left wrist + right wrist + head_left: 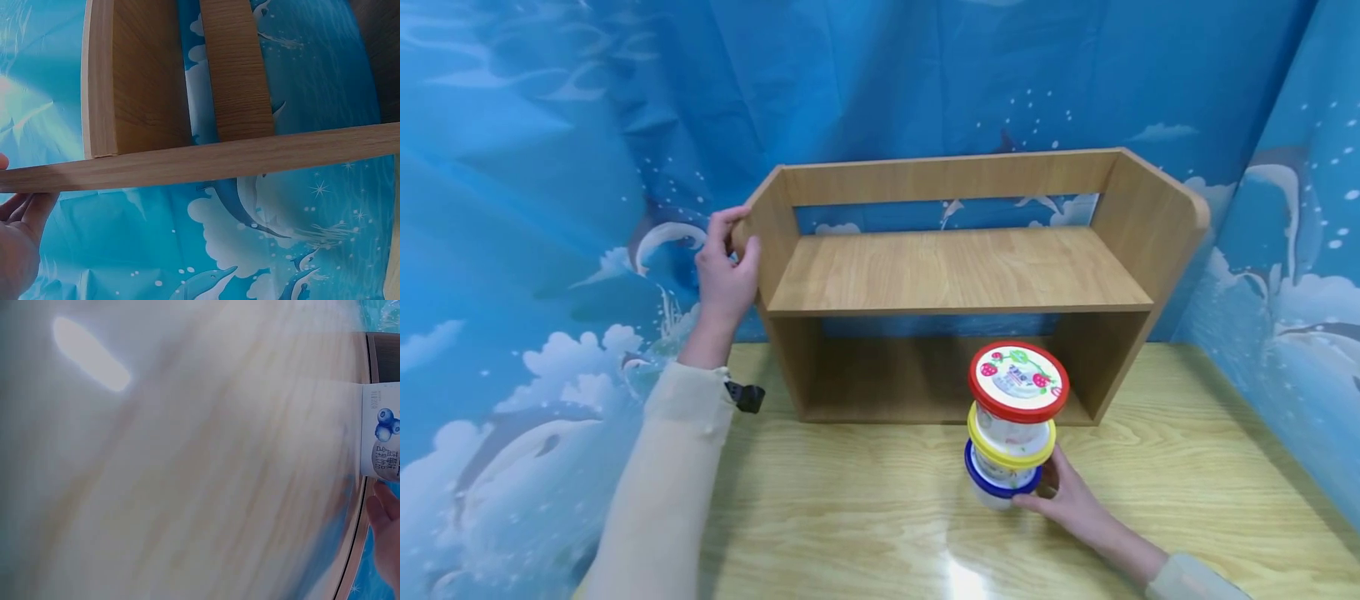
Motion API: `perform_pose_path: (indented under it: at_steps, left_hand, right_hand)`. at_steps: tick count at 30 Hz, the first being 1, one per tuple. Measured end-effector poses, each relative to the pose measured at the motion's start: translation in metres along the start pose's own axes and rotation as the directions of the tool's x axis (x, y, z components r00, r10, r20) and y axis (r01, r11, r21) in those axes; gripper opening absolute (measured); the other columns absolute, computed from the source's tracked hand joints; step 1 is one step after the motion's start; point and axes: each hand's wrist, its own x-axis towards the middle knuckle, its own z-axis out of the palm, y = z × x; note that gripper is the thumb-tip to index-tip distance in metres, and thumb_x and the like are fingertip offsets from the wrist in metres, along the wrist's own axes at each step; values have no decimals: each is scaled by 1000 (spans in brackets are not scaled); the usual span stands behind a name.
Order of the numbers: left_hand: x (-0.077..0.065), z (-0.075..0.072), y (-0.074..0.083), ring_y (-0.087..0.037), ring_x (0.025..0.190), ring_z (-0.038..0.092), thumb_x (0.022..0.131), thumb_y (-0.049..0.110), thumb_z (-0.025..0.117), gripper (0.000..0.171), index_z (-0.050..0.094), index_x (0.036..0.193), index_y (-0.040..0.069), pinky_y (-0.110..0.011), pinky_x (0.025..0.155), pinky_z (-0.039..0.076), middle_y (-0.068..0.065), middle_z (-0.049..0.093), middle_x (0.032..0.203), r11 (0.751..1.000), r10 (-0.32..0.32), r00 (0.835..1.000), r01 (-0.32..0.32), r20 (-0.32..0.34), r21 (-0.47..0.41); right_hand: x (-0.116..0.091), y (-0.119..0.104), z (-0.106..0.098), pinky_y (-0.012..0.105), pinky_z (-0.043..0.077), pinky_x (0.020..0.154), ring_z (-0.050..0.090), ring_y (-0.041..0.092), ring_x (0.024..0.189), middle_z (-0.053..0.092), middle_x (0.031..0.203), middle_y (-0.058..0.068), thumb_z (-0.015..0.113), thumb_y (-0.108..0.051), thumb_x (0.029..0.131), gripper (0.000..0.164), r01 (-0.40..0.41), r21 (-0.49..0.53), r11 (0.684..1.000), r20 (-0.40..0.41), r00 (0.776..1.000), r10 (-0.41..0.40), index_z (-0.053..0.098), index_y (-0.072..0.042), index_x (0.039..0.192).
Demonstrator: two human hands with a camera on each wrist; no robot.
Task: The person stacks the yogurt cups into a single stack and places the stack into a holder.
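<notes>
A two-tier wooden shelf [955,268] stands on the table, open side facing me. My left hand [727,275] grips the upper edge of its left side panel, fingers over the outside and thumb toward the front. That panel edge [206,161] crosses the left wrist view. In front of the shelf's right half is a stack of lidded tubs: red-lidded [1018,379] on top, yellow-lidded [1013,458] in the middle, blue-lidded [992,502] at the bottom. With thumb and fingers, my right hand [1078,504] holds the blue-lidded tub from its right side. Blueberries are printed on it.
The light wood table [842,517] extends around and in front of the shelf. A blue sea-themed backdrop [880,83] with dolphins hangs behind and on both sides. The shelf's lower compartment [887,379] lies just behind the tubs.
</notes>
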Motion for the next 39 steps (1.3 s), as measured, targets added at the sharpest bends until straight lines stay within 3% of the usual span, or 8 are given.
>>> perform_pose_path:
  at_steps: [29,39]
  left_hand:
    - [0,0,4,-22,118,56,99,10,53,31,52,129,12,-45,94,50,-5,54,138,999,-34,999,34,24,-20]
    - [0,0,2,-22,120,55,99,10,53,31,52,129,14,-45,95,48,-4,53,138,999,-39,999,40,22,-30]
  right_hand:
    - [0,-7,4,24,48,84,56,4,100,57,117,22,80,1,74,72,-45,-50,998,13,999,46,39,9,133]
    - [4,-3,5,23,48,84,56,3,100,58,115,23,81,2,71,72,-18,-52,999,3,1000,18,40,10,130]
